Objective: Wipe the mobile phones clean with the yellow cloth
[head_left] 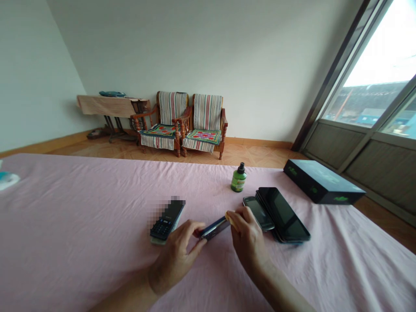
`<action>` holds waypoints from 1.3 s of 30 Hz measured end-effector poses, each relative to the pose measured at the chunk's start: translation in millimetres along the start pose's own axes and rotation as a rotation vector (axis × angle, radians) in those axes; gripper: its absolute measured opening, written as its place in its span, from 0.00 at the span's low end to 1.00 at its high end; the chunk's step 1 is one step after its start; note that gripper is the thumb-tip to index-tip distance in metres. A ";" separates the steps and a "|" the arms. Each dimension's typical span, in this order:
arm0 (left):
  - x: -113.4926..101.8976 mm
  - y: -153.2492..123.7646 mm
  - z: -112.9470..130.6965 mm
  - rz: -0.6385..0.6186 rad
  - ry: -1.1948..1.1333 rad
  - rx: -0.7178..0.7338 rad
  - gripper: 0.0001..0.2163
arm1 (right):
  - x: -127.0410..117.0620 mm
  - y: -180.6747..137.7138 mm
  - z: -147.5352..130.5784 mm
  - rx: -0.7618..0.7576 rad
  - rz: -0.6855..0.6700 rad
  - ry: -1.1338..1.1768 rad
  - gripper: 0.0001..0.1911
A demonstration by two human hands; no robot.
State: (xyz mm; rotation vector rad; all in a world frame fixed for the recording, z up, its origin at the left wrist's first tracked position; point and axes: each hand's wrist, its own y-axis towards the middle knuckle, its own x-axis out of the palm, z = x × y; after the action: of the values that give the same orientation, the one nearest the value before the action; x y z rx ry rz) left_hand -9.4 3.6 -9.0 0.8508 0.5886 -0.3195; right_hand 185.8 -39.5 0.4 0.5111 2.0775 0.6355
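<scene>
Between my hands a dark mobile phone (pixel 214 228) is tilted edge-on above the pink cloth. My left hand (pixel 178 248) pinches its near left end between thumb and fingers. At the far right end, my right hand (pixel 248 238) is closed on a small yellowish piece (pixel 229 217), pressed against the phone's edge; its material is hard to make out. A black keypad phone (pixel 167 220) lies left of my left hand, on top of a paler item. Beyond my right hand are a grey-framed phone (pixel 259 213) and a stack of larger dark phones (pixel 285 214).
A green bottle with a black cap (pixel 238 178) stands behind the phones. The black box (pixel 320 182) sits at the right edge of the pink-covered surface (pixel 97 190). Further back are two wooden armchairs (pixel 204 130) and a cloth-covered table (pixel 107 105). A white-and-teal object (pixel 8 180) is at far left.
</scene>
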 end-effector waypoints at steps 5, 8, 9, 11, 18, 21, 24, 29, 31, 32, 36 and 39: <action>2.2 -2.0 -1.8 0.036 -0.031 -0.054 0.13 | 8.6 -10.4 -25.8 -0.059 -0.099 0.099 0.14; 1.5 -2.2 -2.7 0.027 -0.054 -0.050 0.14 | 14.1 -17.1 -38.8 -0.093 -0.183 0.160 0.15; 0.8 -2.2 -2.7 0.026 -0.053 -0.046 0.14 | 15.3 -18.9 -41.7 -0.112 -0.209 0.170 0.15; -1.0 -2.2 -2.4 0.024 -0.037 -0.036 0.15 | 16.7 -21.4 -45.1 -0.167 -0.258 0.173 0.15; 0.2 -1.6 -2.3 0.027 -0.012 -0.044 0.15 | 14.0 -17.3 -31.6 -0.216 -0.181 0.143 0.15; 2.4 -1.9 -2.9 0.020 -0.004 -0.050 0.14 | 11.0 -10.7 -11.5 -0.121 -0.066 0.072 0.14; 2.7 -2.3 -2.9 0.022 0.012 -0.043 0.15 | 6.5 -2.8 11.8 -0.042 0.013 0.028 0.13; 1.4 -1.4 -0.5 0.026 0.012 -0.010 0.14 | 1.1 1.8 23.5 0.010 0.062 0.004 0.13; 1.1 -1.0 0.3 0.030 0.013 -0.007 0.13 | 2.8 -1.9 12.1 -0.008 0.035 0.013 0.13; 0.9 -0.9 0.6 0.028 0.011 -0.008 0.13 | 4.6 -4.6 3.8 -0.025 0.007 0.024 0.13; -0.8 -0.8 0.7 0.018 0.000 -0.003 0.13 | 13.1 -15.9 -30.9 -0.149 -0.178 0.147 0.15; -1.3 -1.1 0.0 0.017 0.006 -0.002 0.14 | 15.1 -18.2 -40.2 -0.234 -0.235 0.201 0.16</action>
State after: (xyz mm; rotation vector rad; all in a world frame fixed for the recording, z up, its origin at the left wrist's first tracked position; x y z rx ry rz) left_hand -11.0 2.9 -8.8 0.8543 0.5875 -0.3009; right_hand 141.9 -55.2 -0.7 0.0695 2.1713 0.8023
